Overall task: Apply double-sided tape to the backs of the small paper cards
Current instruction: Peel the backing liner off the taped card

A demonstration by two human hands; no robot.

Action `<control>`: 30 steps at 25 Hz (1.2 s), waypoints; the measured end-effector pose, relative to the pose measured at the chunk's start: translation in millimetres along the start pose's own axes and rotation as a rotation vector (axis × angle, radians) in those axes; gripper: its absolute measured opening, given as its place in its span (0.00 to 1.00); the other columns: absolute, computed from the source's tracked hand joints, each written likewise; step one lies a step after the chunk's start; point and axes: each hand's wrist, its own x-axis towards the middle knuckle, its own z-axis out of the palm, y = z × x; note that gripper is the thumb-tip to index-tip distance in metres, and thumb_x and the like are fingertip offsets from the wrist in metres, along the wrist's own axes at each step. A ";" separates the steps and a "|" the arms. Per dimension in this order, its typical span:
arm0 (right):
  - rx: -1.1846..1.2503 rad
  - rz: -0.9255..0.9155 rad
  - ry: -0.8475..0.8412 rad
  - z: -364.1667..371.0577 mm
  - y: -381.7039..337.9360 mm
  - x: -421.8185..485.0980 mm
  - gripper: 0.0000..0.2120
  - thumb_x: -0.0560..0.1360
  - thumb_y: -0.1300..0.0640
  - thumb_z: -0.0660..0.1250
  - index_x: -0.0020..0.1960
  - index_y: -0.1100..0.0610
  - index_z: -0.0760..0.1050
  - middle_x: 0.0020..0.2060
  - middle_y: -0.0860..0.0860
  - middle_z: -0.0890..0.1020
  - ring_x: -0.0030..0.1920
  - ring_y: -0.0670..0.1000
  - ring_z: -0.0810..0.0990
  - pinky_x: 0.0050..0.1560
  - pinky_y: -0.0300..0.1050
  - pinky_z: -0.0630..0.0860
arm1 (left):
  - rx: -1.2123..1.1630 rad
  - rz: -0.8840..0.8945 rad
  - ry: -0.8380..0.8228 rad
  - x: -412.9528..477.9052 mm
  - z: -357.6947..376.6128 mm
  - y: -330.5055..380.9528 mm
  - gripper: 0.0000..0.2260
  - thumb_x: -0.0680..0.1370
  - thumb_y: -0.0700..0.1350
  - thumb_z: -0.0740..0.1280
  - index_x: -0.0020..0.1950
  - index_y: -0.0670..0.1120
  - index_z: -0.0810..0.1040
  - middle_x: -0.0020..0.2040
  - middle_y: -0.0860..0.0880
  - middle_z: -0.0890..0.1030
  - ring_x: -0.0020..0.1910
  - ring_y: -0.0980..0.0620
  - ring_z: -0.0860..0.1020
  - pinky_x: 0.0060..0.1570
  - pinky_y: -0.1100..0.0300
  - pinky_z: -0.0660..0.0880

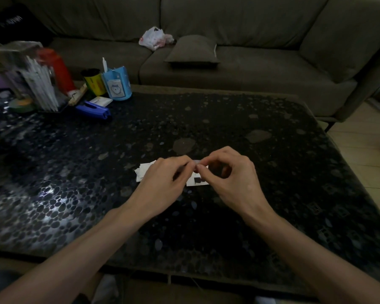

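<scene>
Close together over the middle of the table, the left hand (167, 181) and the right hand (233, 178) meet at their fingertips. Each has its thumb and forefinger curled in, and together they pinch a small pale strip (196, 161). It looks like tape, though it is too small to be sure. The right hand's other fingers arch loosely, while those of the left hand are tucked under the palm. Both bare forearms reach in from the near edge.

Just below the pinch, a single white paper card (196, 182) with a dark printed patch lies flat on the table, partly covered by the right hand's fingers. Whether the strip touches it cannot be told. To its left, a loose fanned stack of small white paper cards (142, 171) lies beneath the left hand, its corners showing past the knuckles.

All of this sits on a dark glossy table with a pebble pattern (206, 119). At its far left corner stand a blue plastic stapler (92, 109), a blue pen holder with a cartoon face (116, 85), a yellow and black can (93, 82), a red bottle (59, 69) and a blurred clear container of white sticks (37, 88). Beyond the table, a grey-brown fabric sofa (261, 69) carries a matching cushion (192, 49) and a crumpled white plastic bag (155, 38)
</scene>
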 end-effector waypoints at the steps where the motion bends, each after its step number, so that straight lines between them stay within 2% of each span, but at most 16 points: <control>1: 0.010 -0.008 -0.034 -0.5 -1.0 0.2 0.02 0.76 0.49 0.74 0.49 0.45 0.83 0.46 0.39 0.78 0.49 0.39 0.78 0.46 0.31 0.75 | -0.002 -0.009 -0.012 -0.1 -0.6 0.2 0.11 0.86 0.48 0.62 0.54 0.52 0.84 0.33 0.56 0.79 0.33 0.53 0.77 0.31 0.64 0.68; 4: 0.003 -0.046 -0.074 0.1 -1.7 0.2 0.02 0.78 0.50 0.71 0.49 0.48 0.81 0.46 0.40 0.77 0.48 0.37 0.77 0.46 0.30 0.73 | -0.016 -0.031 -0.028 0.4 0.1 1.5 0.11 0.86 0.49 0.62 0.49 0.53 0.82 0.33 0.54 0.79 0.32 0.54 0.77 0.32 0.65 0.67; 6: -0.016 -0.082 -0.069 1.3 -1.6 0.2 0.03 0.80 0.53 0.70 0.50 0.51 0.80 0.47 0.41 0.77 0.49 0.40 0.77 0.47 0.32 0.74 | -0.057 -0.040 -0.024 3.3 1.0 2.1 0.12 0.86 0.47 0.62 0.46 0.54 0.81 0.32 0.54 0.77 0.31 0.56 0.74 0.33 0.62 0.67; 8: -0.047 -0.135 -0.064 1.3 -2.7 0.2 0.02 0.80 0.56 0.70 0.51 0.53 0.79 0.48 0.43 0.76 0.51 0.43 0.77 0.50 0.37 0.75 | -0.128 -0.056 -0.034 8.2 2.8 -0.3 0.13 0.86 0.44 0.62 0.45 0.48 0.81 0.34 0.49 0.78 0.34 0.55 0.73 0.36 0.56 0.69; 9: -0.077 -0.179 -0.059 0.7 -3.5 0.4 0.01 0.81 0.57 0.70 0.51 0.54 0.79 0.49 0.44 0.76 0.51 0.44 0.76 0.50 0.38 0.75 | -0.193 -0.075 -0.044 10.5 3.6 -1.9 0.13 0.86 0.43 0.62 0.44 0.45 0.81 0.35 0.48 0.77 0.35 0.54 0.73 0.38 0.55 0.69; 11: -0.123 -0.280 -0.042 -1.2 -3.8 1.0 0.01 0.81 0.59 0.70 0.52 0.55 0.78 0.50 0.45 0.76 0.53 0.45 0.74 0.52 0.40 0.74 | -0.375 -0.146 -0.063 13.6 4.0 -5.4 0.15 0.86 0.42 0.61 0.43 0.41 0.80 0.36 0.49 0.75 0.37 0.57 0.72 0.40 0.62 0.69; 13: -0.028 -0.315 -0.005 -2.9 -3.8 1.2 0.01 0.81 0.60 0.70 0.52 0.55 0.79 0.51 0.45 0.77 0.54 0.47 0.75 0.53 0.39 0.73 | -0.512 -0.235 -0.066 15.1 1.8 -8.9 0.15 0.87 0.44 0.61 0.46 0.41 0.83 0.38 0.50 0.75 0.38 0.59 0.72 0.41 0.70 0.69; 15: 0.150 -0.255 0.024 -4.7 -2.4 2.8 0.02 0.80 0.61 0.71 0.52 0.55 0.81 0.52 0.46 0.78 0.55 0.47 0.78 0.53 0.34 0.74 | -0.563 -0.303 -0.060 15.3 -1.5 -14.6 0.16 0.86 0.48 0.61 0.48 0.47 0.86 0.35 0.54 0.75 0.36 0.61 0.72 0.40 0.70 0.70; 17: 0.182 -0.193 0.001 -4.2 -1.4 5.1 0.09 0.80 0.59 0.73 0.60 0.55 0.81 0.56 0.47 0.80 0.59 0.45 0.80 0.57 0.34 0.75 | -0.595 -0.316 -0.080 14.1 -3.3 -18.0 0.17 0.86 0.50 0.60 0.46 0.51 0.86 0.32 0.58 0.71 0.33 0.62 0.70 0.38 0.69 0.68; 18: 0.175 -0.160 -0.037 -3.8 0.3 5.5 0.14 0.79 0.57 0.73 0.64 0.54 0.80 0.58 0.46 0.82 0.61 0.44 0.80 0.60 0.36 0.76 | -0.620 -0.306 -0.100 13.7 -2.5 -17.7 0.16 0.86 0.51 0.60 0.47 0.51 0.86 0.32 0.57 0.69 0.33 0.61 0.68 0.38 0.69 0.68; 20: 0.225 -0.095 -0.073 -3.3 3.0 6.3 0.17 0.79 0.58 0.74 0.67 0.52 0.79 0.55 0.44 0.84 0.59 0.43 0.83 0.61 0.39 0.79 | -0.676 -0.284 -0.130 13.1 -1.2 -14.7 0.16 0.83 0.54 0.61 0.48 0.49 0.85 0.32 0.56 0.67 0.32 0.59 0.66 0.37 0.69 0.67; 22: 0.316 -0.049 -0.056 -4.6 5.3 7.6 0.17 0.79 0.60 0.74 0.67 0.52 0.80 0.50 0.46 0.86 0.55 0.44 0.85 0.58 0.41 0.81 | -0.731 -0.279 -0.176 11.9 -1.6 -11.6 0.14 0.80 0.57 0.64 0.47 0.50 0.86 0.32 0.55 0.69 0.31 0.59 0.67 0.34 0.69 0.68; 25: 0.436 0.011 -0.083 -7.8 6.6 8.7 0.17 0.78 0.62 0.74 0.65 0.51 0.80 0.49 0.46 0.88 0.53 0.45 0.87 0.55 0.38 0.82 | -0.885 -0.306 -0.343 8.6 -3.8 -7.0 0.13 0.77 0.59 0.69 0.43 0.51 0.86 0.31 0.53 0.74 0.26 0.58 0.66 0.30 0.68 0.66; 27: 0.520 0.063 -0.102 -7.5 5.9 9.5 0.16 0.78 0.62 0.73 0.63 0.50 0.81 0.50 0.47 0.88 0.54 0.46 0.87 0.55 0.38 0.82 | -0.989 -0.353 -0.397 6.2 -5.1 -3.5 0.13 0.78 0.59 0.69 0.46 0.50 0.86 0.32 0.53 0.75 0.25 0.59 0.66 0.30 0.67 0.65; 30: 0.558 0.108 -0.116 -7.4 6.5 10.0 0.14 0.79 0.62 0.72 0.61 0.49 0.81 0.50 0.48 0.88 0.55 0.47 0.87 0.58 0.44 0.83 | -1.194 -0.440 -0.404 3.0 -3.0 2.5 0.16 0.80 0.57 0.68 0.54 0.47 0.87 0.32 0.54 0.75 0.24 0.60 0.66 0.32 0.66 0.70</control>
